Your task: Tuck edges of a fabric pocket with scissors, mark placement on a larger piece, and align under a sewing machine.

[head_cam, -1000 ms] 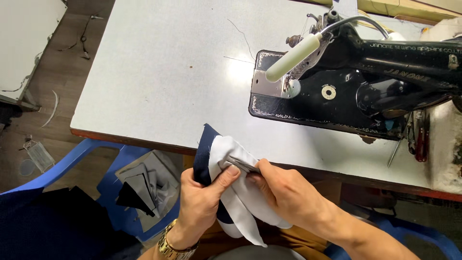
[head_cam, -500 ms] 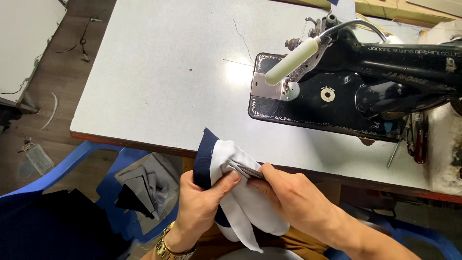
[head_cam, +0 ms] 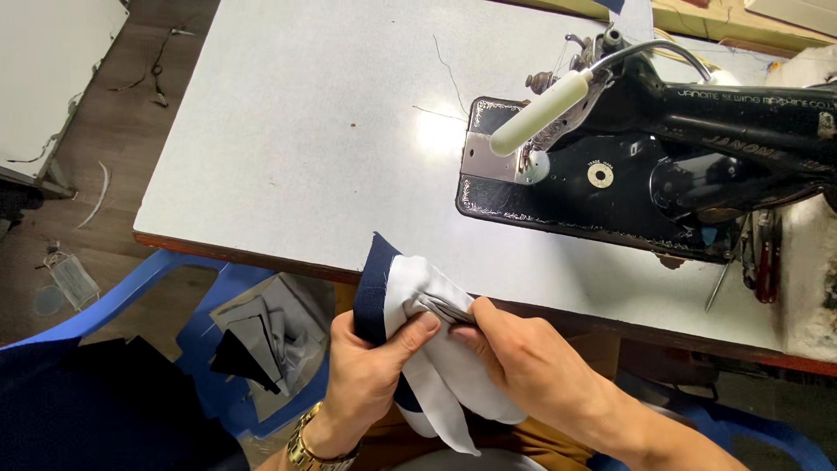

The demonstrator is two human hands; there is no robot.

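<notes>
Both hands pinch folded fabric at table edge.
Left hand (head_cam: pixel 370 371) and right hand (head_cam: pixel 532 371) grip white-and-navy fabric piece (head_cam: pixel 414 292) tight; keep fold aligned between thumbs, sewing machine (head_cam: pixel 645 166) beyond.

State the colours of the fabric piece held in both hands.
The fabric piece is white with a navy-blue edge, seen in the head view.

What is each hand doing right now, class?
Left hand: closed, gripping the navy and white fabric piece.
Right hand: fingers pinching a fold of the same fabric.
</notes>
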